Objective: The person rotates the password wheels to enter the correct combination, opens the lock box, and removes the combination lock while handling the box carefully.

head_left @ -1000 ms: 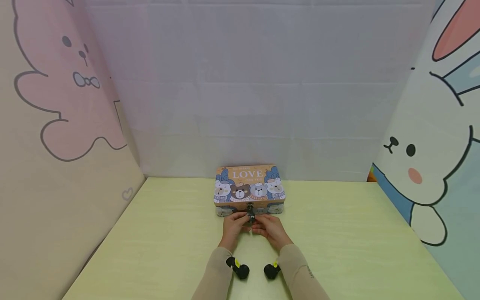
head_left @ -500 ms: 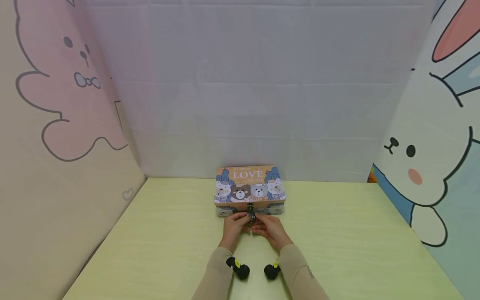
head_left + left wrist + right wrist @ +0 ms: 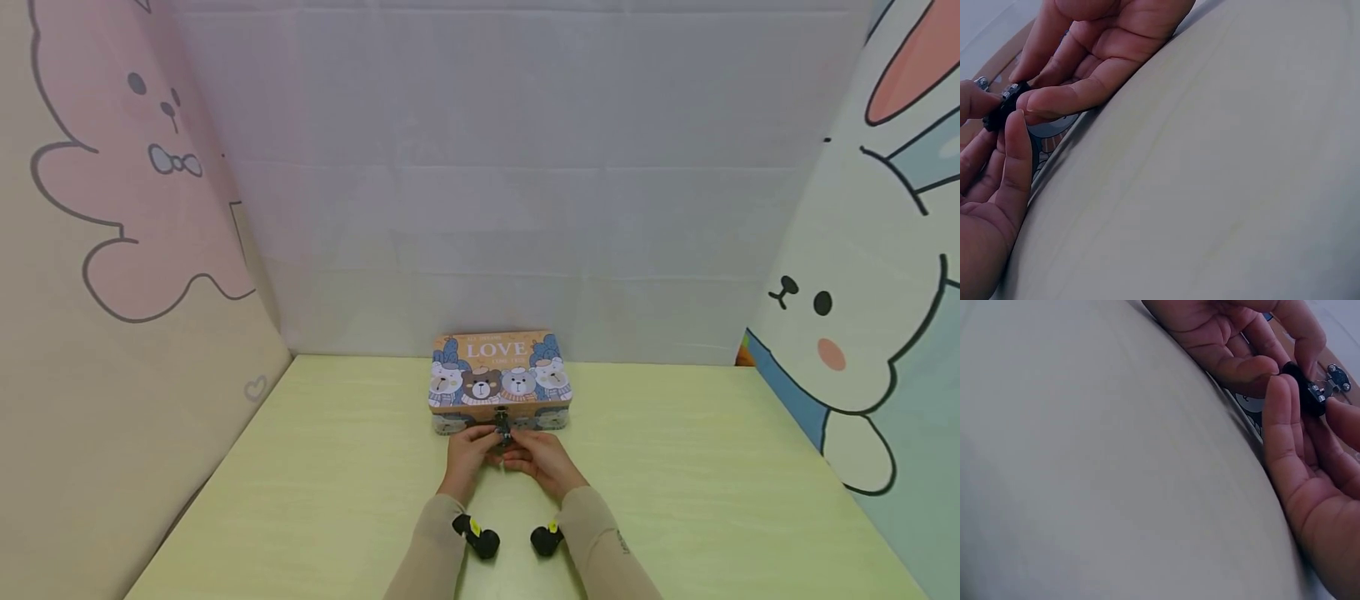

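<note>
A rectangular tin box (image 3: 498, 348) with bears and the word LOVE on its closed lid stands at the back middle of the table. At its front latch is a small black padlock (image 3: 503, 435) with silvery parts, clearer in the wrist views. My left hand (image 3: 465, 460) pinches the padlock (image 3: 1005, 107) from the left between thumb and fingers. From the right, my right hand (image 3: 547, 461) pinches it too, fingertips close to those of the left. In the right wrist view, a metal latch plate (image 3: 1337, 378) shows just beyond the padlock (image 3: 1305, 390). Fingers partly cover the lock.
The pale yellow-green table (image 3: 675, 467) spreads out on both sides. Behind the box rises a white cloth wall (image 3: 495, 183). Printed panels flank the table, with a pink bear on the left and a white rabbit on the right. Black devices (image 3: 480, 537) sit at both wrists.
Both hands stay at the padlock with hardly any visible movement. The box has not moved, apart from a very slight shift of the whole view.
</note>
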Demonstrator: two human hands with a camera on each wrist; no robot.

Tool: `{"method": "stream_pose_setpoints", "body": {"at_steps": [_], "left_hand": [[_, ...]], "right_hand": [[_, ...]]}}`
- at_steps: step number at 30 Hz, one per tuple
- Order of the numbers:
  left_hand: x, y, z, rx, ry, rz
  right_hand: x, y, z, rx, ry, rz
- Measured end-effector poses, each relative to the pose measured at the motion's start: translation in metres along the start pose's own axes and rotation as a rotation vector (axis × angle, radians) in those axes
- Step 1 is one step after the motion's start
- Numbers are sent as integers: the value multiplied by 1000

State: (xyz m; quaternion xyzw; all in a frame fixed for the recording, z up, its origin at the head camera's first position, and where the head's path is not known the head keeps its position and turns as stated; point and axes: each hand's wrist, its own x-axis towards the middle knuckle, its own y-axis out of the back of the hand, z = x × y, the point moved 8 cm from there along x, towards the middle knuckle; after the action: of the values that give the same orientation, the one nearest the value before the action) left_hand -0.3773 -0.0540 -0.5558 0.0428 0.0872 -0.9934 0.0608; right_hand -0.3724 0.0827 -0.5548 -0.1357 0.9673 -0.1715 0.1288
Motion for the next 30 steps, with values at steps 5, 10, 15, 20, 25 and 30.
{"method": "stream_pose_setpoints", "body": {"at_steps": [5, 10, 15, 20, 25, 30], "left_hand": [[0, 0, 0, 7, -10, -3], [1, -1, 0, 17, -3, -1], [0, -2, 1, 36, -9, -4], [-1, -2, 2, 39, -18, -2], [0, -2, 2, 39, -28, -1], [-1, -2, 3, 15, -42, -4]], "right_hand": [[0, 1, 0, -9, 4, -3], [-1, 1, -1, -14, 6, 2], [-3, 1, -1, -15, 6, 7], [-2, 1, -2, -22, 15, 7], [-2, 1, -1, -32, 20, 14], [-1, 2, -1, -24, 20, 16]]}}
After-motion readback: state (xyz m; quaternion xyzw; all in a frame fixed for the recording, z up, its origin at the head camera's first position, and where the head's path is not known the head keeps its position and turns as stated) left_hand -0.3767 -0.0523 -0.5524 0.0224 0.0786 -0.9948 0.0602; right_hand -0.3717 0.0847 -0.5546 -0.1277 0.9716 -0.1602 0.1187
